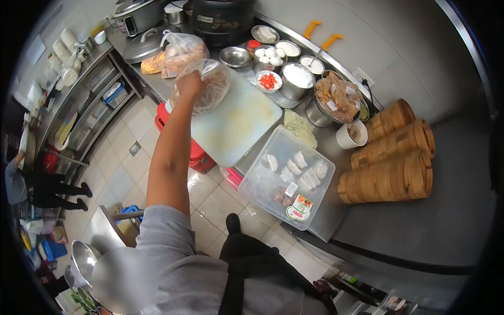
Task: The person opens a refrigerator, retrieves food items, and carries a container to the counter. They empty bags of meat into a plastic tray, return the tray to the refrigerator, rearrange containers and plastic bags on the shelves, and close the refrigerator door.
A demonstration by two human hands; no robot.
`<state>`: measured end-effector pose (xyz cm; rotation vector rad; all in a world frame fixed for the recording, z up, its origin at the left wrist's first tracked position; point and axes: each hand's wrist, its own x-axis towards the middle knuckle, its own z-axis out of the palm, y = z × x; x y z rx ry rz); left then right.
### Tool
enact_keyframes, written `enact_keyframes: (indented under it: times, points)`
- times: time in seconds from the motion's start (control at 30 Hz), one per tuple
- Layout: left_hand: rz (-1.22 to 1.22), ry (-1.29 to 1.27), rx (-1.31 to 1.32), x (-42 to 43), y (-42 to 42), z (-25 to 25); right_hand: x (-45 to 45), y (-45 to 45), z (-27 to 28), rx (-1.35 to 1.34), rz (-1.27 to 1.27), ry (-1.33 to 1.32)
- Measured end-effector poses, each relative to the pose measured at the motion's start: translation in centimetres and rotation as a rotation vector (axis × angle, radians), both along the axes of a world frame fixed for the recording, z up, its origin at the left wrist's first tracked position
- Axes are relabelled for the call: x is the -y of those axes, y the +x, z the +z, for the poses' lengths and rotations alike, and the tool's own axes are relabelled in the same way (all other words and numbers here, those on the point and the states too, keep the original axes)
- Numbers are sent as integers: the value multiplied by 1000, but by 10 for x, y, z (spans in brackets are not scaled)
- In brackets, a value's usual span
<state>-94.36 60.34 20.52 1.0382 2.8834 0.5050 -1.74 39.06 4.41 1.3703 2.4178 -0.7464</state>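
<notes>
My left hand (193, 85), at the end of an outstretched arm, is closed on a clear plastic bag (216, 79) at the far left end of the white cutting board (231, 123). Its fingers are partly hidden, and the bag's contents are hard to make out. Behind this bag sits another tied plastic bag (186, 50) with orange-pink contents. My right hand is out of view. At the board's near right corner lies a clear plastic container (251, 173) holding several white dumplings (310, 178) and some small brownish pieces.
Along the wall stand metal bowls, eggs (270, 55), a bowl of chopped red pieces (268, 80), a pot of white powder (298, 76) and bagged brown food (336, 94). Bamboo steamers (388, 176) lie at the right. A co-worker (44, 186) stands far left.
</notes>
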Motion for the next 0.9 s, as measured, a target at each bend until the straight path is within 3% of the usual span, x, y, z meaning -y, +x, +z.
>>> enact_keyframes:
  times: [0.03, 0.07, 0.1, 0.13, 0.2, 0.27, 0.4, 0.5, 0.6, 0.73, 0.83, 0.9]
  points:
    - [-14, 5, -9, 3, -4, -10, 2, 29, -32, 45, 388, 177]
    - [-36, 14, -21, 3, -8, -18, -1, 10, -28, 45, -175, -287]
    - [-10, 197, -21, 2, -11, -29, -2, -1, -30, 32, -839, -496]
    - [16, 377, -15, 3, -14, -35, -5, 41, -86, -100, -1080, -716]
    - [102, 520, 324, 6, -16, -22, -11, -8, -42, -70, -903, -382]
    - [130, 746, 345, 13, -18, -25, -24, -9, -40, -107, -927, -392]
    - [142, 875, 402, 67, 32, 22, -27, -8, -21, -192, -1167, -446]
    - [167, 912, 400, 129, 109, 69, -11, 115, -103, -242, -1296, -829]
    - [271, 988, 376, 202, 184, 84, 2, 160, -79, -123, -1511, -631]
    - [363, 1123, 389, 305, 272, 65, -23, 171, -83, -151, -1326, -589]
    - [422, 1023, 252, 375, 359, 57, -47, 171, -84, -194, -1163, -571]
    - [501, 1111, 329, 410, 424, 64, -60, 179, -88, -218, -1074, -569]
